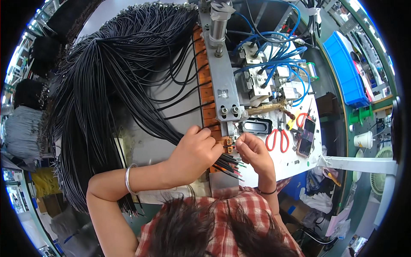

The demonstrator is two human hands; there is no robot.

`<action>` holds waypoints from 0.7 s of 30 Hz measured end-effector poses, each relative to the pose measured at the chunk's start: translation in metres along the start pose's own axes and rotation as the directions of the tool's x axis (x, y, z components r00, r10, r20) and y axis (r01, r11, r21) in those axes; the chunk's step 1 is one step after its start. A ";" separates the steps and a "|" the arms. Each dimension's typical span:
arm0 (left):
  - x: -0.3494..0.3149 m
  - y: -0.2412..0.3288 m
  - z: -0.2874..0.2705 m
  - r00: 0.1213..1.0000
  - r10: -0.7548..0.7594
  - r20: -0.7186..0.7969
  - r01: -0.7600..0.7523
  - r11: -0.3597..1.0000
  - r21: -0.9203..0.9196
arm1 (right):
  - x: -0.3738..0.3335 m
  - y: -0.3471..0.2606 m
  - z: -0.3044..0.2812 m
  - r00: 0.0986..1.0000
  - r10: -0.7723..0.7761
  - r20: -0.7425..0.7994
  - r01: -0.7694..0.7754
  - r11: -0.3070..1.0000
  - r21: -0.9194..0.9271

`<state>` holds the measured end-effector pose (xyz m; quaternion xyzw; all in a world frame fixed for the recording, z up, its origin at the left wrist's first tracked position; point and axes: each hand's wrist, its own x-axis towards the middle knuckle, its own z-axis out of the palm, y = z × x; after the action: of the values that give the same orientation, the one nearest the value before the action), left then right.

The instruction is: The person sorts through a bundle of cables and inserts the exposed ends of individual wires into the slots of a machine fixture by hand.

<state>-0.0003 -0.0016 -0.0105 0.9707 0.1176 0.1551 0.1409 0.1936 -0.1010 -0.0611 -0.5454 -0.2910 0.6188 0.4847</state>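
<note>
My left hand point(197, 147) is closed over black cables at the near end of an orange fixture strip point(208, 112). From under that hand a bundle of cable ends point(229, 165) sticks out to the right, with thin coloured wires showing at the tips. Just across the strip, my right hand point(255, 154) is pinched at the wire end of a black cable, though its fingertips hide most of it. Between the two hands sits a small orange block point(229, 142) with screws. Right above them is a metal press bar point(223, 85) with bolts.
A large heap of black cables point(107, 73) covers the left side. Blue air tubes point(274, 55) run around metal valve blocks point(256, 77). Red-handled scissors point(278, 140), a phone point(306, 137) and a black frame point(256, 126) lie on the white table. A blue bin point(346, 68) stands far right.
</note>
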 end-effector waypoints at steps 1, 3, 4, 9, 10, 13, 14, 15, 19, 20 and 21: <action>0.000 -0.001 0.002 1.000 0.023 -0.019 -0.023 1.000 -0.003 | 0.001 0.003 -0.001 1.000 0.001 -0.001 -0.001 1.000 0.001; 0.002 0.000 0.000 0.998 0.033 -0.049 -0.032 0.999 0.027 | 0.003 0.013 -0.003 0.982 -0.097 -0.163 0.071 0.984 -0.162; 0.003 0.001 -0.002 0.996 0.043 -0.079 -0.039 0.998 0.058 | 0.003 0.012 0.000 0.960 -0.155 -0.234 0.096 0.964 -0.247; 0.003 -0.001 -0.010 1.000 -0.021 0.004 0.021 0.999 0.024 | -0.012 -0.003 0.014 0.909 -0.278 -0.310 0.227 0.955 -0.190; 0.003 -0.002 -0.010 1.000 -0.017 0.005 0.017 1.000 0.025 | -0.011 -0.005 0.017 0.919 -0.307 -0.246 0.277 0.949 -0.147; 0.002 -0.001 -0.010 1.000 -0.021 0.011 0.021 0.999 -0.041 | -0.009 -0.009 0.020 0.918 -0.379 -0.117 0.376 0.925 -0.051; 0.001 -0.001 -0.010 1.000 -0.020 0.007 0.020 0.999 -0.033 | -0.010 -0.009 0.020 0.921 -0.360 -0.146 0.359 0.933 -0.038; 0.001 0.000 -0.010 1.000 -0.018 0.003 0.018 0.999 -0.037 | -0.010 -0.009 0.021 0.924 -0.341 -0.174 0.342 0.939 -0.025; 0.000 0.004 -0.013 0.999 -0.029 -0.017 0.028 0.999 -0.045 | -0.014 -0.006 0.022 0.928 -0.285 -0.238 0.290 0.957 -0.015; 0.000 0.004 -0.014 0.999 -0.044 -0.017 0.043 0.997 -0.059 | -0.015 -0.006 0.023 0.929 -0.262 -0.260 0.267 0.964 -0.015; 0.001 0.004 -0.015 0.998 -0.058 -0.017 0.057 0.996 -0.073 | -0.015 -0.007 0.023 0.928 -0.274 -0.253 0.278 0.960 -0.020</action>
<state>-0.0039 -0.0018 0.0049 0.9596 0.1411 0.1644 0.1793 0.1727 -0.1081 -0.0440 -0.5697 -0.2955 0.4722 0.6043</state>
